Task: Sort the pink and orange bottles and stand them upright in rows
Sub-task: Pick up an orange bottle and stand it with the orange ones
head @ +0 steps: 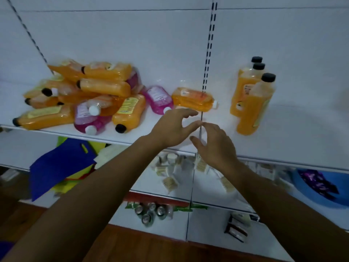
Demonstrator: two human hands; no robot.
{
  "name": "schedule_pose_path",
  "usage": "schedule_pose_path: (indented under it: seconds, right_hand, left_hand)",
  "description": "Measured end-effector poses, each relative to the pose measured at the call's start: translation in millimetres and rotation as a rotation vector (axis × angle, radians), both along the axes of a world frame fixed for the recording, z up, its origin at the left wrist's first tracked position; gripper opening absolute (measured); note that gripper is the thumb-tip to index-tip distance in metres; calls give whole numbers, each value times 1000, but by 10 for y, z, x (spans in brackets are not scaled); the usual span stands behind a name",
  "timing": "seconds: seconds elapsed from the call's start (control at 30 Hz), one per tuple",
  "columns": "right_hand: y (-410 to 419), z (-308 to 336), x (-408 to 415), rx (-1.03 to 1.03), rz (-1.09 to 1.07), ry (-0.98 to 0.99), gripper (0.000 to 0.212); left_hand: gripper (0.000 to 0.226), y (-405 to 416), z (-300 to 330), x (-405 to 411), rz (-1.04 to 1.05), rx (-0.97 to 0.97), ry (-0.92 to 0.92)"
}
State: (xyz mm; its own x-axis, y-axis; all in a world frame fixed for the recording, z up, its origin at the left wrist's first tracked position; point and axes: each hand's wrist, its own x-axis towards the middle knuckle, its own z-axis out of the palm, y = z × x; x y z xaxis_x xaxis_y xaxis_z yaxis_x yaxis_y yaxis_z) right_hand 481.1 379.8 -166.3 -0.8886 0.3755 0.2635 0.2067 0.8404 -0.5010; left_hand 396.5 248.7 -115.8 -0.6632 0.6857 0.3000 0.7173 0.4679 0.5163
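Orange bottles, standing: three orange bottles [252, 99] with black caps stand upright in a row at the right of the white shelf [294, 146], running front to back, each filled most of the way with orange liquid.
Lone orange bottle: one white-capped orange bottle [194, 99] lies on its side near the shelf's middle, just beyond the left hand, cap pointing right.
Pile: a heap of orange bottles [105, 86] lies at the left, mixed with pink bottles [88, 118] holding pink liquid; caps are black or white.
Single pink bottle: a pink bottle [158, 99] lies between the heap and the lone orange bottle.
Left hand [170, 127]: fingers loosely spread, holding nothing, above the shelf's front part.
Right hand [215, 144]: fingers relaxed and apart, holding nothing, just beside the left hand.
Lower shelf: small white packets [170, 183] lie scattered; coloured bags [60, 167] sit to the left.
Blue basin [321, 188]: holds purple-wrapped items.
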Motion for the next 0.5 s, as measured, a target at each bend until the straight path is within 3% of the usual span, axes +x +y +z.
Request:
schedule_pose_path:
  seconds: [0.17, 0.4, 0.5]
  right_hand:
    - [-112, -54, -361, 7, -19, -8, 63]
    - [255, -77, -867, 78, -96, 92, 68]
    - [444, -54, -1119, 56, -111, 124, 74]
  left_hand:
    - [48, -315, -97, -345, 86, -52, 1]
    - [55, 38, -113, -827, 98, -140, 60]
    - [43, 300, -74, -1041, 80, -137, 97]
